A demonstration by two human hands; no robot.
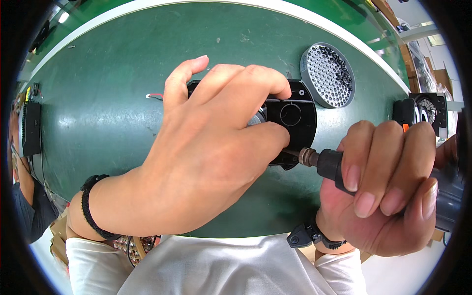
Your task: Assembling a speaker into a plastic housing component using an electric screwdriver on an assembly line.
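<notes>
A black plastic housing (305, 115) with rounded ends lies on the green table, partly covered by my left hand (211, 128). The fingers of that hand curl over its far edge, and the thumb presses on its near part. Between thumb and forefinger a bit of round grey metal (256, 118) shows. My right hand (386, 196) is wrapped around a black electric screwdriver (330, 164), held sideways. Its tip points left at the housing's near right corner, close to my left thumb; whether it sits on a screw cannot be made out.
A round grey tray (306, 73) full of holes holds black screws beyond the housing, to the right. A small white connector on a red wire (155, 95) sticks out left of my fingers. A black fan unit (432, 110) stands at the right edge, a black box (32, 129) at the left.
</notes>
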